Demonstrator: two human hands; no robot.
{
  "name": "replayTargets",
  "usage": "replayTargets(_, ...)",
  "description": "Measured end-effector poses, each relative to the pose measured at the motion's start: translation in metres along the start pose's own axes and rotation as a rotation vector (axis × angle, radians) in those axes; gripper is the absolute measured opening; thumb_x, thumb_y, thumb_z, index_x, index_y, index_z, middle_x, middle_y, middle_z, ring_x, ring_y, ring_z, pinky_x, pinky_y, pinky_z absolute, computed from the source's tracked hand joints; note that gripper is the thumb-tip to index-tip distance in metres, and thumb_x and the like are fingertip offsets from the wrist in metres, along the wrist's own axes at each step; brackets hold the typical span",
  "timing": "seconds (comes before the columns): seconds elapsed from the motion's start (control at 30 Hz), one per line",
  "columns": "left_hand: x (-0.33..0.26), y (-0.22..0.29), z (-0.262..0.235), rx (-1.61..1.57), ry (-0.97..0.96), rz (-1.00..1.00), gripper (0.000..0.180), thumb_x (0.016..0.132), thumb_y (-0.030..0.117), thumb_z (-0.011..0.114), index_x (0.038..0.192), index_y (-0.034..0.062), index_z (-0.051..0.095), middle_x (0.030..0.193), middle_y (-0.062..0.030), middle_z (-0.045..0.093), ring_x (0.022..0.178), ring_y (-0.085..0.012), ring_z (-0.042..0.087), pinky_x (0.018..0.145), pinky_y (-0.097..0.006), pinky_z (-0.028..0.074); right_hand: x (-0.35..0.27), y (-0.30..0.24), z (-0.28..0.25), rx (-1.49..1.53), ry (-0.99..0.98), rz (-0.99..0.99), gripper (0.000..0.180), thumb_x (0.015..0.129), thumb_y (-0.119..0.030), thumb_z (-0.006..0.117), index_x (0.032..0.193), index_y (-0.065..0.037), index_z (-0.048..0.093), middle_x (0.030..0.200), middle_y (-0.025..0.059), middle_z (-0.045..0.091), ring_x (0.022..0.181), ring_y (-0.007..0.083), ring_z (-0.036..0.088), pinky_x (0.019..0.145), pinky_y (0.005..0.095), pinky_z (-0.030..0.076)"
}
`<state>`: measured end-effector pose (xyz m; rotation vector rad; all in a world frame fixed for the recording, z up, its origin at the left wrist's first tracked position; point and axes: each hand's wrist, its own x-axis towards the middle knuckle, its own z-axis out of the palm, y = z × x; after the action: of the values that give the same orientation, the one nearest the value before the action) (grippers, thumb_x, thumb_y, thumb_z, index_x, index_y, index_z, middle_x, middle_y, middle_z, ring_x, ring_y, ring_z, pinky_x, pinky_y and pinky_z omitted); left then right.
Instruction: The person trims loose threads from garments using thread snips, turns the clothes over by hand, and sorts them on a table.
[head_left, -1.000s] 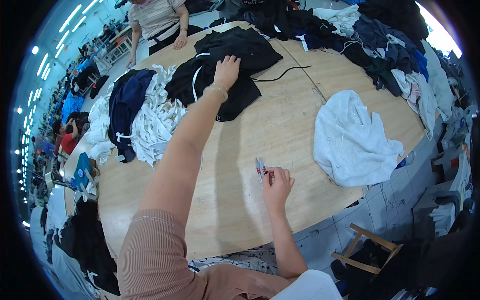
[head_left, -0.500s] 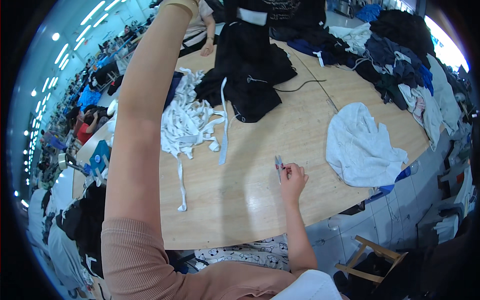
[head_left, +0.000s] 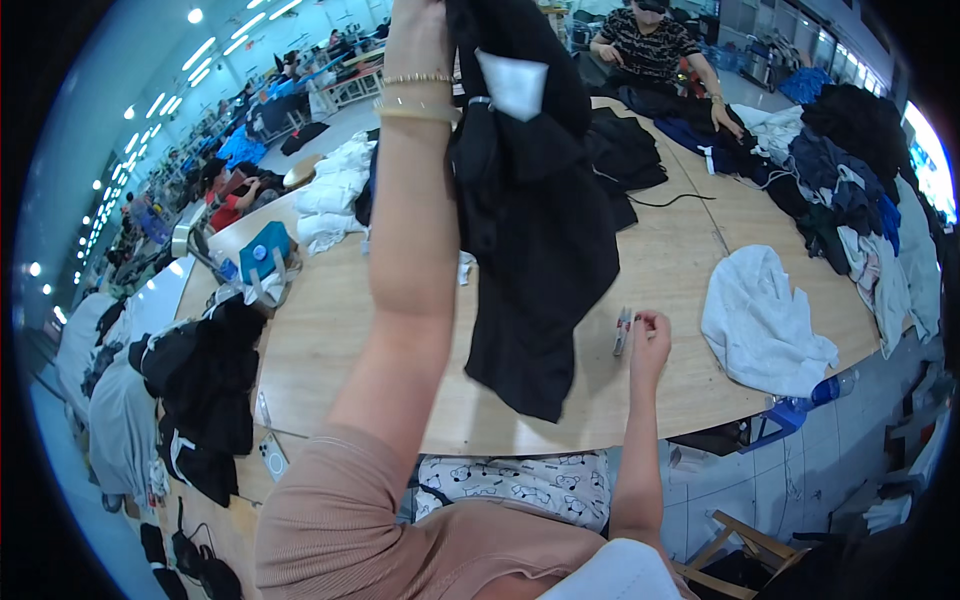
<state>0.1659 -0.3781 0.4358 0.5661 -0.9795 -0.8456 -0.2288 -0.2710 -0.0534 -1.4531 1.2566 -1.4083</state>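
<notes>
My left hand [head_left: 418, 18] is raised at the top edge, its fingers partly cut off, and appears closed on a black garment [head_left: 545, 260]. The cloth hangs over the table, with a white patch [head_left: 515, 85] near its top. Lower right, my right hand [head_left: 650, 338] has its fingers curled, with small thread snips [head_left: 622, 332] at the fingertips, blades pointing away. A scrap of white strip [head_left: 465, 267] peeks out between my left arm and the garment; the rest of that heap is hidden. A light grey cloth [head_left: 765, 325] lies to the right of my right hand.
Another person [head_left: 650, 45] stands across the wooden table [head_left: 340, 360], one hand on dark clothes [head_left: 690, 135]. Mixed garments [head_left: 830, 150] are heaped far right. White bundles [head_left: 335, 190] and a teal box [head_left: 265, 250] stand at left, near black clothes [head_left: 215, 370] and a phone [head_left: 272, 456].
The black garment has been lifted off the table and drawn toward me by my left hand. The view has shifted left, and the person across has come into sight.
</notes>
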Motion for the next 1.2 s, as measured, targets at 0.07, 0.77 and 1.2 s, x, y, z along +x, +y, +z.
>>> replayTargets(0.07, -0.025, 0.012, -0.026, -0.038, 0.065, 0.009, 0.019, 0.09, 0.009, 0.045, 0.079, -0.0004, 0.057, 0.07, -0.0106, 0.058, 0.059, -0.0231, 0.056, 0.058, -0.034, 0.052, -0.007, -0.06, 0.012, 0.017, 0.039, -0.268, 0.01, 0.077, 0.0, 0.055, 0.086, 0.001, 0.058, 0.083, 0.0078, 0.052, 0.078, 0.0186, 0.05, 0.073, 0.0283, 0.041)
replayTargets(0.77, -0.144, -0.05, -0.045, -0.578, 0.305, -0.031, 0.019, 0.09, 0.011, 0.047, 0.075, 0.0017, 0.056, 0.07, -0.0109, 0.058, 0.059, -0.0239, 0.055, 0.058, -0.034, 0.05, -0.013, -0.261, 0.061, 0.634, -0.298, -0.556, 0.007, 0.086, -0.004, 0.057, 0.093, -0.002, 0.058, 0.092, 0.0034, 0.058, 0.083, 0.0114, 0.05, 0.074, 0.0218, 0.04)
replayTargets(1.2, -0.277, -0.161, -0.067, -0.193, 0.216, -0.477, 0.027, 0.09, 0.012, 0.046, 0.108, -0.0075, 0.053, 0.111, -0.0215, 0.049, 0.101, -0.0325, 0.054, 0.092, -0.043, 0.049, 0.003, -0.239, 0.038, 0.895, -0.46, -0.119, 0.011, 0.089, -0.013, 0.059, 0.088, -0.003, 0.059, 0.074, -0.001, 0.059, 0.061, 0.0042, 0.053, 0.055, 0.0185, 0.043)
